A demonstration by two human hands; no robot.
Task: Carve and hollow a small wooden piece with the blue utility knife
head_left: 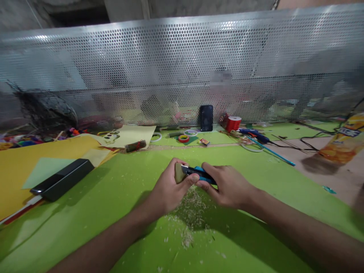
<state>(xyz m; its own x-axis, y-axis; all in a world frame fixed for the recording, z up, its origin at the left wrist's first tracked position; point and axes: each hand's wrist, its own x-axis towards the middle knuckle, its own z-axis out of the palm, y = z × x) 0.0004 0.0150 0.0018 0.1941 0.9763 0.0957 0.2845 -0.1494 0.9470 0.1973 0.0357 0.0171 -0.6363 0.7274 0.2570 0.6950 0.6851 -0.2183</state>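
Note:
Pinched in my left hand (170, 185) is a small pale tan piece (179, 173) that looks like wood; the fingers cover much of it. My right hand (227, 184) is wrapped round a blue and black utility knife (201, 174). The knife's blade touches or lies right beside the pale piece, and my left thumb presses along the front of the knife. Under both hands, a heap of light shavings (193, 208) is scattered over the green sheet (119, 227).
At the back stand a phone (206, 118), a red ribbon spool (233, 124), tape rolls (183, 138) and a blue glue gun (254, 135). A black power bank (63, 179) lies left, a snack bag (345, 138) right. Behind rises a perforated metal panel (170, 68).

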